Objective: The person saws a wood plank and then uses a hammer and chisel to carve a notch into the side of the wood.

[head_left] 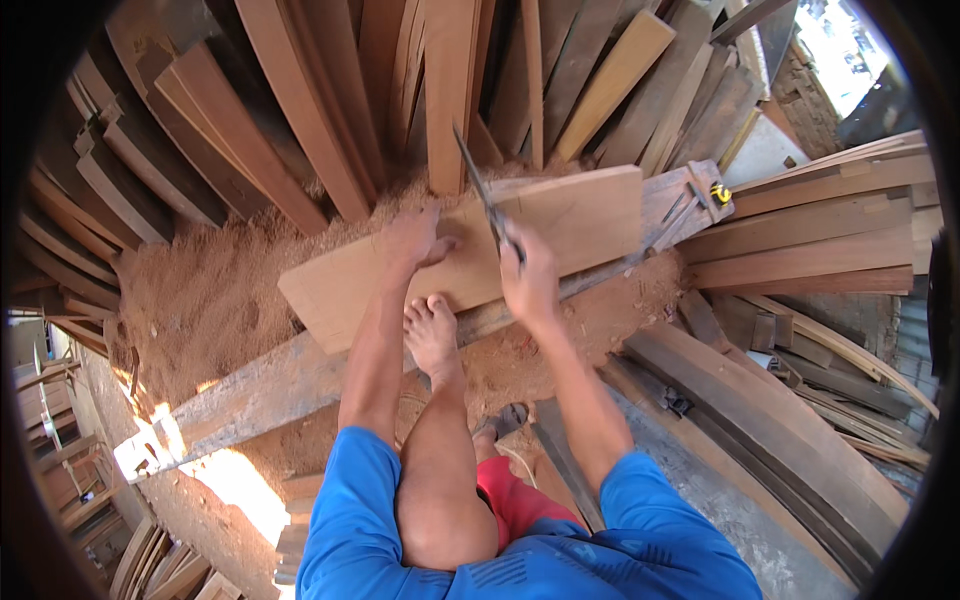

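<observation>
Head view: my right grip (530, 272) holds what looks like a saw (482, 187); my left grip (413, 238) lies spread on the board (590, 215). Best press the foot (433, 335) firmly, stroke straight.

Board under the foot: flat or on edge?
Flat: the board's broad face points up, with the bare foot and left hand on it.

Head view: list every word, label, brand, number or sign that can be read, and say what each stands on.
None can be read.
Tape measure: dark marks on yellow, too small to read.
Shirt: dark stripes; no letters can be made out.
Board: a few thin dark lines, no legible writing.
</observation>
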Available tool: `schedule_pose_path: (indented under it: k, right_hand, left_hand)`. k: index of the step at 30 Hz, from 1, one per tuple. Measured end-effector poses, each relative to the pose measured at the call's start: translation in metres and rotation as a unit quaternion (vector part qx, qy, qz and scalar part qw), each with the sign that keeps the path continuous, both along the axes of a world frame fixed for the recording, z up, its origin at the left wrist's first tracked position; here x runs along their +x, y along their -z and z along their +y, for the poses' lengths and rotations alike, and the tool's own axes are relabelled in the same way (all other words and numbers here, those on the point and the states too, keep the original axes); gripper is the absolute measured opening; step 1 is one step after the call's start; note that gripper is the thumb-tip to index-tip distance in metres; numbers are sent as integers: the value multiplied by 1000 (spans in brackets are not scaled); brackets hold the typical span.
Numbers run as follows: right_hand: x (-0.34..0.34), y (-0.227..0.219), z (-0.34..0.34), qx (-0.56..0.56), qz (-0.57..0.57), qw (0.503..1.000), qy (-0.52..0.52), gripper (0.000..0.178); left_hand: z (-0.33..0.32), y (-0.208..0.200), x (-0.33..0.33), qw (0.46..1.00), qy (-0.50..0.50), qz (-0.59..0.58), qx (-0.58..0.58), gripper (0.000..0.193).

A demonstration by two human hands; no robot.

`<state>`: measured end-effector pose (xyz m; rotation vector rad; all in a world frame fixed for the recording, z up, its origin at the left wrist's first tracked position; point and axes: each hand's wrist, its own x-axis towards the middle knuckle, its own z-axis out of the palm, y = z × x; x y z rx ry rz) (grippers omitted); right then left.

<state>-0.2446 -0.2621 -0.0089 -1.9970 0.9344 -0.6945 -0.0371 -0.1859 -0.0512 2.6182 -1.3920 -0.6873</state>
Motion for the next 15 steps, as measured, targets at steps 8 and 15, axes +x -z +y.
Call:
schedule_pose_path:
  k: [8,15]
  right_hand:
    - [-64,-14,53,94,-15,995,17,31]
    - [-5,1,7,-69,-67,995,-22,28]
  left_hand:
    - [6,-3,8,999,-21,-35,1,68]
    - [5,-14,1,999,-1,-14,-34,67]
